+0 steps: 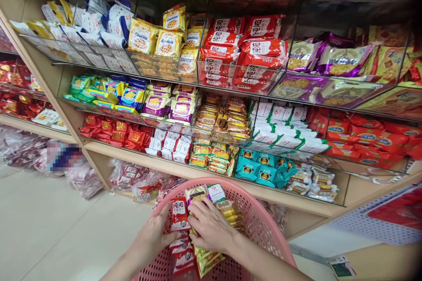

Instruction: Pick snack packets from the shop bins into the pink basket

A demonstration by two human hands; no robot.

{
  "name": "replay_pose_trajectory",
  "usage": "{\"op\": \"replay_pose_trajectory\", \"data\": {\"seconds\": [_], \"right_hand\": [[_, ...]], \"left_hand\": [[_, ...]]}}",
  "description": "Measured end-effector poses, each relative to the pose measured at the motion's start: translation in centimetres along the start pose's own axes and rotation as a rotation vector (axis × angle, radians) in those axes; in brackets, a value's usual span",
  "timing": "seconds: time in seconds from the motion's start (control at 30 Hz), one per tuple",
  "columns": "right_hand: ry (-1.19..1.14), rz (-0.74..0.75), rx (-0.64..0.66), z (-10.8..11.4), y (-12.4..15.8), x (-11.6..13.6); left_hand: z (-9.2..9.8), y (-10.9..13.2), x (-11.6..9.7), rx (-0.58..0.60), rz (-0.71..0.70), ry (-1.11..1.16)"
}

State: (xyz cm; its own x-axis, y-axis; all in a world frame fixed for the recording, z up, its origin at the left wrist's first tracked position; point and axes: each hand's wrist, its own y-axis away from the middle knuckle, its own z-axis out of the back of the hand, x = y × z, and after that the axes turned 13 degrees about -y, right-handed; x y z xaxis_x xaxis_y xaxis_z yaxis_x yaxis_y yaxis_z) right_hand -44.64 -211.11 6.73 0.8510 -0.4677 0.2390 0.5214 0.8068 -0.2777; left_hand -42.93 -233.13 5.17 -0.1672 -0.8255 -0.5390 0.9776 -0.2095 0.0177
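A pink perforated basket (273, 219) stands below the shelves with snack packets inside. My left hand (153, 230) is closed at the left edge of a red biscuit packet (180, 214), thumb and fingers around its side. Bent over the packets in the middle is my right hand (211, 224), its fingers curled on a cream-and-purple biscuit packet (197, 194). More red packets (183, 259) and gold packets (207, 258) lie nearer me, under the hands. A white-and-green packet (216, 193) and brown-gold packets (231, 213) sit to the right.
Glass-fronted shelves (231, 92) ahead hold rows of packets: yellow cookie packets (143, 35), red packets (263, 52), teal packets (259, 167) and more. Bagged goods (127, 175) lie under the bottom shelf (132, 156). Tiled floor (66, 232) is at left.
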Motion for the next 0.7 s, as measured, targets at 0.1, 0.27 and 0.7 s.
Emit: {"op": "replay_pose_trajectory", "data": {"seconds": [0.1,0.27,0.7], "right_hand": [[-0.016,-0.002,0.0,0.2,0.0,0.1],[-0.032,-0.019,0.029,0.8,0.1,0.7],[-0.252,-0.808,-0.64,6.3,13.1,1.2]], "left_hand": [[1.8,-0.7,0.3,-0.074,0.027,-0.066],[2.0,-2.3,3.4,-0.186,0.139,-0.157],[2.4,-2.4,2.7,-0.042,0.007,-0.053]]}}
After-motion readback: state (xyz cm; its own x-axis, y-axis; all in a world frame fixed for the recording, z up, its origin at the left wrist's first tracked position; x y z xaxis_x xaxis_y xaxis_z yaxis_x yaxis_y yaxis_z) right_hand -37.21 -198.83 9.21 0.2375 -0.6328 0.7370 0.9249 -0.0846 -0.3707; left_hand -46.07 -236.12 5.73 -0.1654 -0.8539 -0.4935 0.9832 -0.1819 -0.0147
